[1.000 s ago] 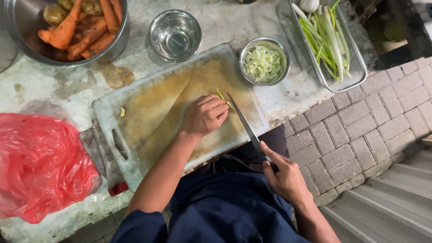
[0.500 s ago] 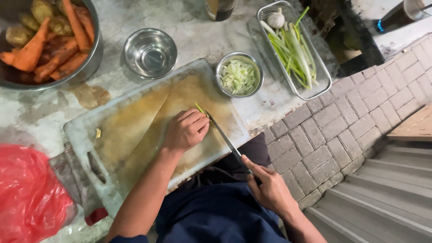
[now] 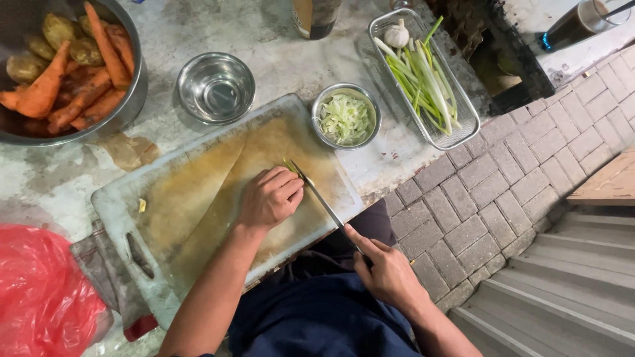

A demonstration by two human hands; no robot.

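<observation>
The left hand [image 3: 270, 197] rests curled on a stained white cutting board [image 3: 192, 198], pinning a small green onion piece [image 3: 290, 163]. The right hand [image 3: 385, 270] grips the handle of a kitchen knife [image 3: 319, 196], its blade lying just beside the left fingers [image 3: 291, 188]. Farther on the bench [image 3: 278, 39] stand a small steel bowl of chopped green onion [image 3: 344, 118], an empty steel bowl [image 3: 216, 87], a big bowl of carrots and potatoes [image 3: 66, 66] at far left, and a wire tray of green onions and garlic [image 3: 423, 73] at right. A red plastic bag [image 3: 40, 297] lies near left.
</observation>
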